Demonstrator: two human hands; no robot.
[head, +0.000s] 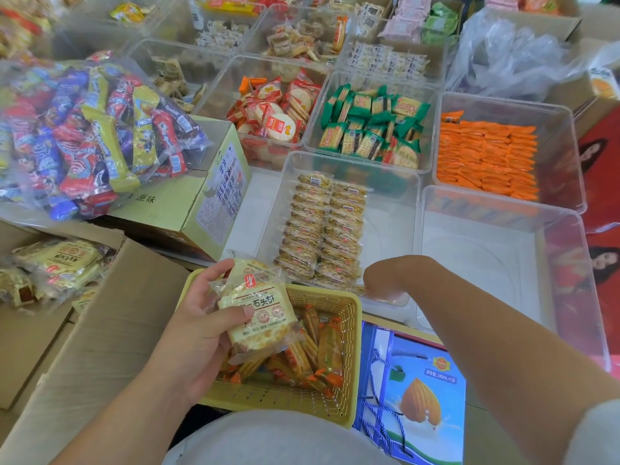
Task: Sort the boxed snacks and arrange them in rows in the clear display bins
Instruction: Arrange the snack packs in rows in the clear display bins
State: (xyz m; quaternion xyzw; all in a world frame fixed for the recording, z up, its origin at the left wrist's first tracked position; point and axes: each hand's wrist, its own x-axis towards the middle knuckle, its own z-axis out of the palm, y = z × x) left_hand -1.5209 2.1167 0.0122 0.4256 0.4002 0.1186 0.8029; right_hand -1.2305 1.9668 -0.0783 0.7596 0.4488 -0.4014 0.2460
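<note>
You have bright, even light, seemingly from overhead, with only soft, faint shadows. The clear bins [496,209] throw pale glare off their rims and walls, and the crumpled plastic bag [510,55] at the upper right shines almost white. Your wide lens bends the edges: the cardboard box [110,330] on the left and the bins on the right lean and curve outward. The far rows at the top go hazy, most of all the top left corner. The snack packet [258,317] in your left hand [198,327] is sharp enough to show print; your right hand [385,280] is slightly smeared. Colours look a little washed.
</note>
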